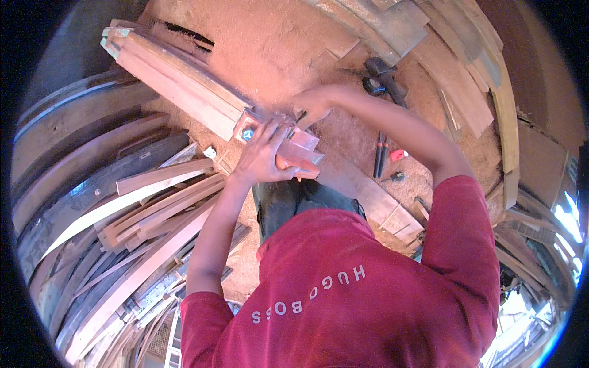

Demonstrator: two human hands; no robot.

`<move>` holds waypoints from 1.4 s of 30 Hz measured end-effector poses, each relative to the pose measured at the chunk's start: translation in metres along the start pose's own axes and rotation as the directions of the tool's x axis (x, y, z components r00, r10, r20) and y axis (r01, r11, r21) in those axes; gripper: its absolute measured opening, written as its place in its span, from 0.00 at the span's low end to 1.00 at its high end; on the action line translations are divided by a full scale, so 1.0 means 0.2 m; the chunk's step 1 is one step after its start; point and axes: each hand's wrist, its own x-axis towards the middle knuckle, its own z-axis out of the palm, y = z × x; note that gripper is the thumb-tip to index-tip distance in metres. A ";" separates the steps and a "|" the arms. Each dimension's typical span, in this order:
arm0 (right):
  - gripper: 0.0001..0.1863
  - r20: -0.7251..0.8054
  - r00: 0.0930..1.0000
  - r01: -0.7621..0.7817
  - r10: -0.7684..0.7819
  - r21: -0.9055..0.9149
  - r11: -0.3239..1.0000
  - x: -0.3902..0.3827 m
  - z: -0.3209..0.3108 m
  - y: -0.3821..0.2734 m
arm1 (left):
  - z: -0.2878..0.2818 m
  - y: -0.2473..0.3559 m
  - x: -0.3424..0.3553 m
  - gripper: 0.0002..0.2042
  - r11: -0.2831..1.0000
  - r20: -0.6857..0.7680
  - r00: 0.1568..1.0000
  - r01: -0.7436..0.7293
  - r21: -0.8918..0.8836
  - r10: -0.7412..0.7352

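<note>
My left hand (265, 152) is closed over a reddish wooden block (304, 156), its fingers laid across the near end of a long pale timber (184, 89). A small blue round piece (247, 134) shows on that end, beside my left fingers. Just to the right and farther off, my right hand (316, 104) is curled close to the block. A bit of something dark shows at its fingers; too little of it is visible to name. My palms and the undersides of the wood are hidden.
Sawdust covers the brown ground (257, 49). To the right lie a dark tool (388, 81), two slim dark-handled tools (381, 156) and a small red object (399, 155). Planks (454, 80) are piled at far right, and stacked boards (153, 227) fill the left. A flat board (368, 193) lies near my body.
</note>
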 end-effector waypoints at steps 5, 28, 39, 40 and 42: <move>0.14 -0.456 0.876 0.025 -0.158 -0.284 0.959 -0.13 0.14 -0.03 | 0.02 0.00 0.00 0.50 0.999 -0.019 1.000 -0.001 -0.046 0.000; 0.16 -0.370 0.924 0.025 -0.093 -0.185 0.983 -0.13 0.07 -0.07 | 0.00 0.01 0.00 0.46 0.999 -0.052 0.999 -0.014 -0.036 0.012; 0.26 -0.243 0.968 -0.057 0.055 -0.003 0.998 -0.13 0.06 -0.10 | -0.02 0.03 0.00 0.45 0.998 -0.061 0.998 -0.006 -0.068 0.002; 0.27 -0.195 0.979 -0.051 0.054 0.020 0.998 -0.09 0.05 -0.06 | -0.02 0.02 0.01 0.45 0.997 -0.048 0.999 -0.004 -0.071 0.001; 0.29 -0.076 0.997 0.003 0.003 0.072 0.997 0.00 0.06 0.03 | -0.01 0.02 -0.01 0.46 0.998 -0.036 0.999 0.009 -0.065 -0.012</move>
